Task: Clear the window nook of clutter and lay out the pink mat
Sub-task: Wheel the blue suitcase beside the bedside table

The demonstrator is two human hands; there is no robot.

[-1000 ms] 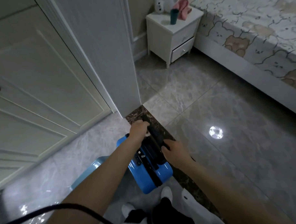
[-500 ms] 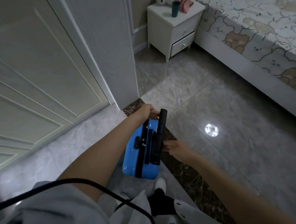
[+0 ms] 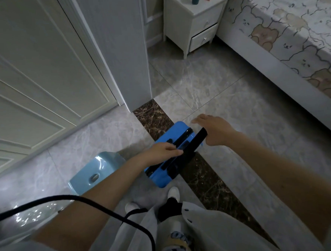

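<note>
A small blue suitcase (image 3: 177, 129) with black trim lies tilted over the dark marble floor strip (image 3: 202, 178), just in front of my feet. Its black pull handle (image 3: 194, 143) slants up to the right. My left hand (image 3: 162, 153) holds the suitcase at the base of that handle, thumb and fingers pointing along the bar. My right hand (image 3: 213, 131) is at the handle's upper end, fingers straight, palm against the tip. No pink mat or window nook is in view.
A light blue plastic stool (image 3: 95, 171) sits left of the suitcase. White wardrobe doors (image 3: 37, 73) and a wall corner (image 3: 132, 70) stand ahead. A white nightstand (image 3: 194, 21) and a bed with a bear-print cover (image 3: 289, 36) are to the right. A black cable (image 3: 88, 201) crosses my left arm.
The suitcase has tipped from upright to a slant. My left hand slid from its top to the handle's base, and my right hand rose to the handle's far end.
</note>
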